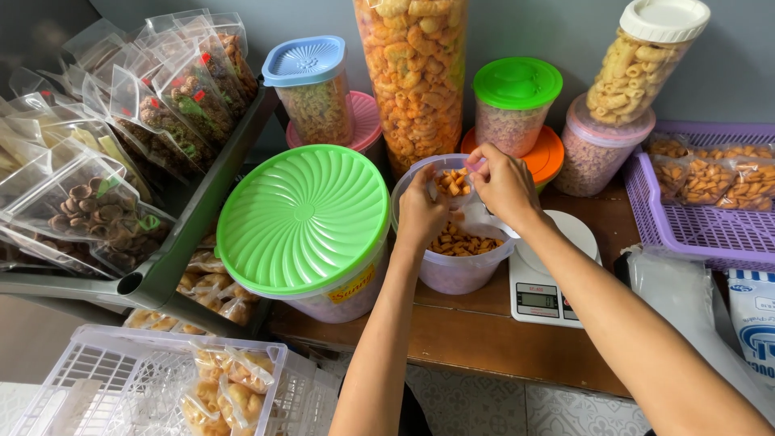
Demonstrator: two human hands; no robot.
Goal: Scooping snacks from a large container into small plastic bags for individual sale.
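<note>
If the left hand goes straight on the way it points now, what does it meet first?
Probably the small clear bag of orange snacks it already pinches; beyond that, the tall snack jar, though depth is unclear.

Green ribbed lid (303, 216) – purple basket (694, 230) – orange snacks (462, 242).

Bright, even daylight across the frame; soft shadows only under the containers; mild glare on the clear snack bags (97, 121) at upper left; sharp focus, slight wide-angle bending at edges.
</note>
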